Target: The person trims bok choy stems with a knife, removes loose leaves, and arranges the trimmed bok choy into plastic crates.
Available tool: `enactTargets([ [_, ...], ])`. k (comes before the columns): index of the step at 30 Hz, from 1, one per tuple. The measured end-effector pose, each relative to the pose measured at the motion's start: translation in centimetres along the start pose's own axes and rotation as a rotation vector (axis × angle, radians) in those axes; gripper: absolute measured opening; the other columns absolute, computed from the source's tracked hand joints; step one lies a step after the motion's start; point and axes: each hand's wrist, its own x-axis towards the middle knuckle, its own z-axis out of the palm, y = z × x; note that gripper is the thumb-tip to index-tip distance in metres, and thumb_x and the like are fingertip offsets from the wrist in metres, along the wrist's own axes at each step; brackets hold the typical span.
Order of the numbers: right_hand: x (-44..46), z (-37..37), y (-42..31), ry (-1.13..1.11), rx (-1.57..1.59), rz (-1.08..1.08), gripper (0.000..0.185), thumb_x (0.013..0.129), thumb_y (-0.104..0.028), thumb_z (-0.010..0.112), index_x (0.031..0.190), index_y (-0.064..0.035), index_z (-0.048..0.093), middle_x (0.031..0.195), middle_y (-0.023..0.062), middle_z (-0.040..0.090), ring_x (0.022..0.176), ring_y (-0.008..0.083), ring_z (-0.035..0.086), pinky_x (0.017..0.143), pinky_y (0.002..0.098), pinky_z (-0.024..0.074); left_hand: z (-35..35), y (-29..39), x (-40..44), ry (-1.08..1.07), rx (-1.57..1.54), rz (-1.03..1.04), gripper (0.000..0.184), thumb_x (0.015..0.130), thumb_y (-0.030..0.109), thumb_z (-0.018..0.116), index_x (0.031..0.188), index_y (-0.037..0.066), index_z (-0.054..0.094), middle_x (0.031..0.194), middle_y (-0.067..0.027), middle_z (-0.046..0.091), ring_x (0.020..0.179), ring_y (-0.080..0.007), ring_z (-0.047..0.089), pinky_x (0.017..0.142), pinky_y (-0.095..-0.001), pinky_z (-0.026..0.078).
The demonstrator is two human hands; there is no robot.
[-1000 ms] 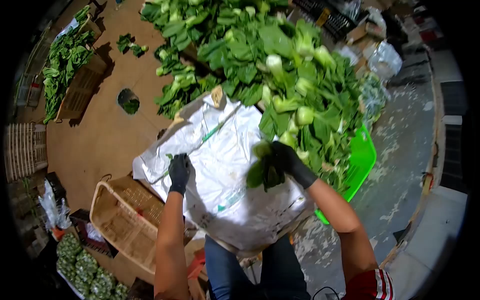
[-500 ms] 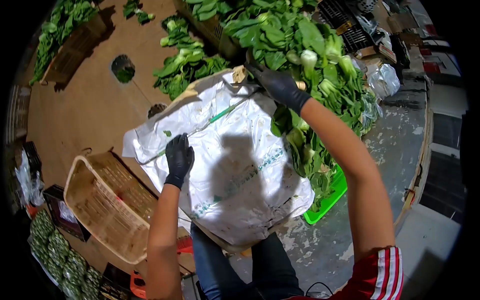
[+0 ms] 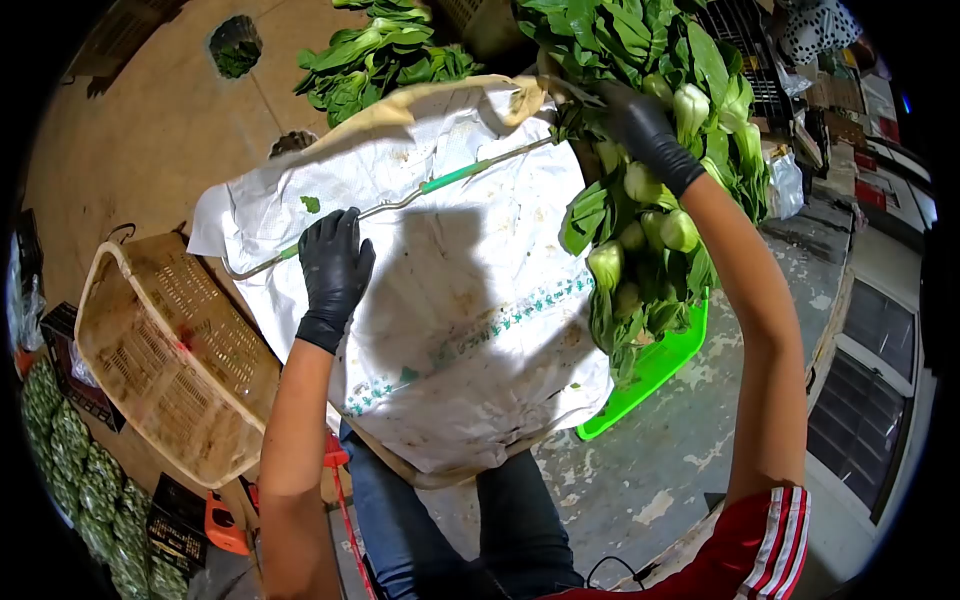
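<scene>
My left hand (image 3: 335,270), in a black glove, lies on a white sack (image 3: 450,370) spread over the surface before me. Its fingers are stretched out with the thumb apart, over a thin metal rod (image 3: 390,206) with green sections that crosses the sack. My right hand (image 3: 640,120), also gloved in black, reaches to the sack's upper right corner against a heap of bok choy (image 3: 690,110). Its fingers are dark and partly hidden among the leaves, so their grip does not show. Several pale bok choy stems (image 3: 640,235) hang over the sack's right edge.
An upright tan plastic crate (image 3: 180,350) stands at left. Beneath the heap is a green plastic tray (image 3: 650,380). More bok choy (image 3: 390,60) lies on the brown floor beyond the sack. Bagged greens (image 3: 95,480) are at lower left, and a black crate (image 3: 740,45) is at upper right.
The view has shifted, so the sack and left crate sit further left. My right hand has moved right, from the sack's corner into the bok choy. My left hand stays by the rod.
</scene>
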Motion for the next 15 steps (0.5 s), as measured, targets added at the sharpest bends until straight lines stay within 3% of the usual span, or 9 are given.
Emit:
enactTargets([
  [3,-0.3,-1.4,1.1,0.152,0.186,0.080,0.037,0.073,-0.002,0.061,0.109,-0.0027,0.056,0.085,0.0152,0.064,0.071,0.0273,0.062,0.065,0.0342,0.0503,-0.5,0.3,1.5,-0.090,0.017,-0.034,0.023,0.074,0.018,0.063,0.093,0.007,0.058,0.085,-0.0105,0.055,0.084,-0.0298,0.051,0.074,-0.0421,0.039],
  [5,0.0,-2.0,1.9,0.189,0.303,0.167,0.035,0.074,-0.006,0.064,0.108,-0.0019,0.057,0.079,0.0132,0.064,0.067,0.0216,0.061,0.063,0.0318,0.0491,-1.5,0.4,2.3,0.014,0.063,0.106,0.015,0.075,0.018,0.063,0.084,0.007,0.059,0.073,-0.0100,0.053,0.072,-0.0296,0.052,0.063,-0.0393,0.042],
  [7,0.0,-2.6,2.9,0.201,0.495,0.273,0.033,0.075,-0.010,0.067,0.106,-0.0018,0.058,0.073,0.0098,0.063,0.062,0.0149,0.057,0.060,0.0290,0.0475,-3.9,0.6,3.7,0.056,0.122,0.144,0.013,0.077,0.017,0.062,0.083,0.007,0.059,0.074,-0.0100,0.054,0.069,-0.0294,0.053,0.061,-0.0387,0.043],
  [8,-0.2,-3.7,2.6,0.117,0.622,0.458,0.034,0.077,-0.016,0.069,0.105,-0.0012,0.059,0.068,0.0032,0.060,0.060,0.0082,0.052,0.056,0.0253,0.0447,-5.0,0.3,4.9,0.108,0.123,0.186,0.012,0.078,0.016,0.061,0.083,0.006,0.059,0.075,-0.0105,0.055,0.070,-0.0297,0.054,0.061,-0.0388,0.043],
  [9,-0.3,-4.4,2.4,0.218,0.565,0.400,0.030,0.077,-0.016,0.069,0.101,-0.0006,0.060,0.069,-0.0001,0.059,0.058,0.0065,0.051,0.055,0.0239,0.0440,-6.1,-0.1,6.4,0.164,0.125,0.225,0.011,0.079,0.015,0.060,0.084,0.006,0.060,0.076,-0.0110,0.056,0.070,-0.0300,0.054,0.062,-0.0389,0.043],
  [12,-0.7,-5.4,2.7,0.255,0.916,0.424,0.020,0.079,-0.014,0.067,0.094,-0.0017,0.061,0.077,0.0000,0.062,0.063,0.0059,0.054,0.058,0.0232,0.0444,-8.3,-2.1,11.7,0.160,0.165,0.276,0.013,0.082,0.016,0.058,0.088,0.004,0.061,0.081,-0.0129,0.059,0.075,-0.0313,0.056,0.065,-0.0386,0.044],
  [13,-0.8,-5.6,3.2,0.270,0.929,0.320,0.018,0.080,-0.012,0.065,0.095,-0.0016,0.062,0.080,0.0012,0.064,0.064,0.0051,0.054,0.057,0.0221,0.0436,-8.1,-3.3,13.2,0.162,0.175,0.275,0.014,0.082,0.016,0.058,0.089,0.004,0.062,0.082,-0.0139,0.060,0.076,-0.0319,0.056,0.066,-0.0387,0.044],
  [15,-0.8,-6.5,2.8,0.276,1.029,0.417,0.017,0.081,-0.011,0.064,0.095,-0.0018,0.063,0.080,0.0011,0.064,0.062,0.0043,0.053,0.054,0.0210,0.0413,-6.8,-5.4,16.1,0.161,0.159,0.233,0.017,0.084,0.018,0.056,0.091,0.003,0.062,0.084,-0.0146,0.061,0.079,-0.0318,0.058,0.067,-0.0388,0.045],
])
